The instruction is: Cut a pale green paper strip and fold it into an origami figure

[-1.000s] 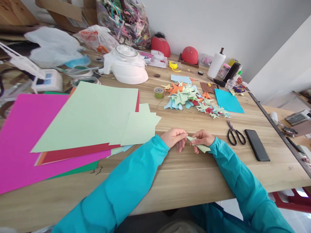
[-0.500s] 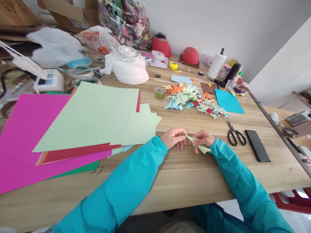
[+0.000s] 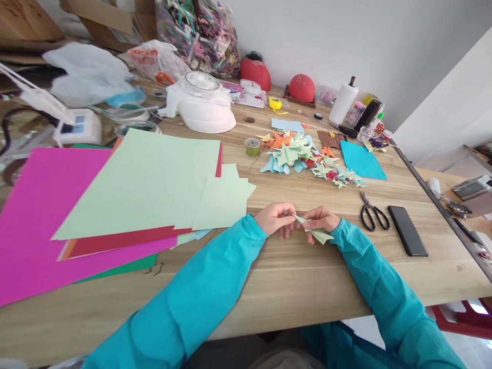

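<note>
Both hands meet over the near middle of the wooden table (image 3: 292, 287). My left hand (image 3: 274, 218) pinches one end of a small folded piece of pale green paper (image 3: 318, 234). My right hand (image 3: 322, 219) has its fingers closed on the same piece from the other side. The paper's pointed tip sticks out below my right hand. Both arms wear teal sleeves. To the left lie small pale green squares (image 3: 223, 200) on top of large coloured sheets (image 3: 57, 215).
A heap of folded paper figures (image 3: 303, 156) lies beyond the hands, beside a blue sheet (image 3: 361, 160). Scissors (image 3: 371, 212) and a black phone (image 3: 407, 237) lie to the right. A thread spool (image 3: 252, 146), a white plastic container (image 3: 202, 105), bags and jars crowd the far side.
</note>
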Demonstrator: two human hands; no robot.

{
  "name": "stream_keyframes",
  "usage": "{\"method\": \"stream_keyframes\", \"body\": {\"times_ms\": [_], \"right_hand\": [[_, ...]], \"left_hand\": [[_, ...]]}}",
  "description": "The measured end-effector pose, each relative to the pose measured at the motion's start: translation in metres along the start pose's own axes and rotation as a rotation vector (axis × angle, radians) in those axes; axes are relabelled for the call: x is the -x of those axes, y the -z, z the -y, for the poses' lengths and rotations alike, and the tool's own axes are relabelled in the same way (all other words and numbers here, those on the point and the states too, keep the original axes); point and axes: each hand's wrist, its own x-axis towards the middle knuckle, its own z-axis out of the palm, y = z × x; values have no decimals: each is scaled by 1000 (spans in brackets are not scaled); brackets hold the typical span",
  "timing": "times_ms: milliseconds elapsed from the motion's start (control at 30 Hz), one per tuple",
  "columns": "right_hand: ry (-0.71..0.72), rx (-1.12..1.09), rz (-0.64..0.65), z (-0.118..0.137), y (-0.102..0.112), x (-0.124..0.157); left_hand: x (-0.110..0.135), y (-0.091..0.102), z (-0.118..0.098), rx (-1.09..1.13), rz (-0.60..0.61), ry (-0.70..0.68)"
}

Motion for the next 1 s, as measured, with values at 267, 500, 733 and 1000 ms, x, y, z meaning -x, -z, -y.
{"method": "stream_keyframes", "body": {"times_ms": [267, 500, 733, 1000], "right_hand": [[28, 56, 3, -3, 2, 0], [91, 77, 7, -3, 2, 0], [68, 92, 8, -3, -1, -1], [43, 43, 34, -2, 2, 0]], "left_hand": [[-2, 4, 0, 104, 37, 74], [-4, 4, 1, 192, 76, 79], [-2, -1, 1, 21, 38, 54], [-3, 0, 3, -26, 76, 46]]}}
